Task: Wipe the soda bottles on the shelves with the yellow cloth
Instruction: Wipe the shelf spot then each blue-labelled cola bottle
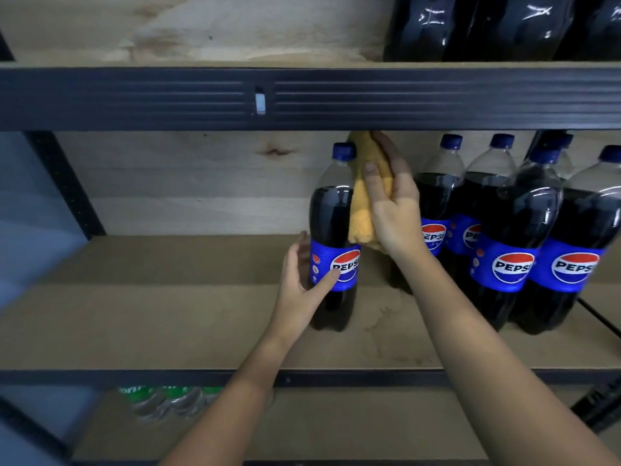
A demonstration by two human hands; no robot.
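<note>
Wooden shelf board (168,314) in a dark metal rack carries a lone dark cola bottle with a blue label (332,237); left hand (302,284) grips its label, right hand (393,210) clutches a folded yellow cloth (363,210) against its shoulder. More blue-labelled cola bottles (510,237) crowd just right.

lone bottle (332,237) on middle shelf (168,324) | bottle cluster (510,230) right | cloth (364,196) between

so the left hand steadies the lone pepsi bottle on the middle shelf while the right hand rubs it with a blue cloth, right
Not quite: the cloth is yellow, not blue, as the head view shows. The rest holds: the left hand steadies the lone Pepsi bottle while the right hand rubs it.
</note>
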